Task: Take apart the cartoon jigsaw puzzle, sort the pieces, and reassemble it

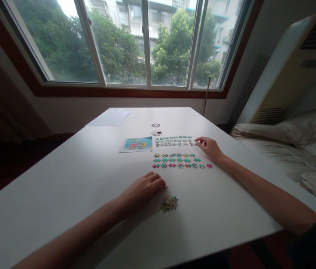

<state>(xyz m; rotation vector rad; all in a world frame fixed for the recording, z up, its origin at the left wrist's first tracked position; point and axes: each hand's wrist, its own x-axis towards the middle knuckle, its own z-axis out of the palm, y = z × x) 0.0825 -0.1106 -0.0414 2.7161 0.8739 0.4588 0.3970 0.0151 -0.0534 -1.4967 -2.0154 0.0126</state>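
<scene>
My left hand (148, 185) rests low over the white table, fingers curled together. A tiny pale bit shows at its fingertips, too small to make out. Just below it lies a small heap of jigsaw pieces (170, 203), many with their pale backs up. My right hand (209, 147) reaches the right end of the upper rows, thumb and finger closed on a puzzle piece (196, 144). Teal and pale pieces (173, 141) lie there in three rows. Nearer to me are three more rows of teal, pink and yellow pieces (174, 160).
A colourful cartoon picture sheet (137, 144) lies left of the rows. Behind them are two small round items (156, 133). White paper (109, 117) lies at the table's (62, 179) far left. A couch (287, 145) stands to the right, a window ahead.
</scene>
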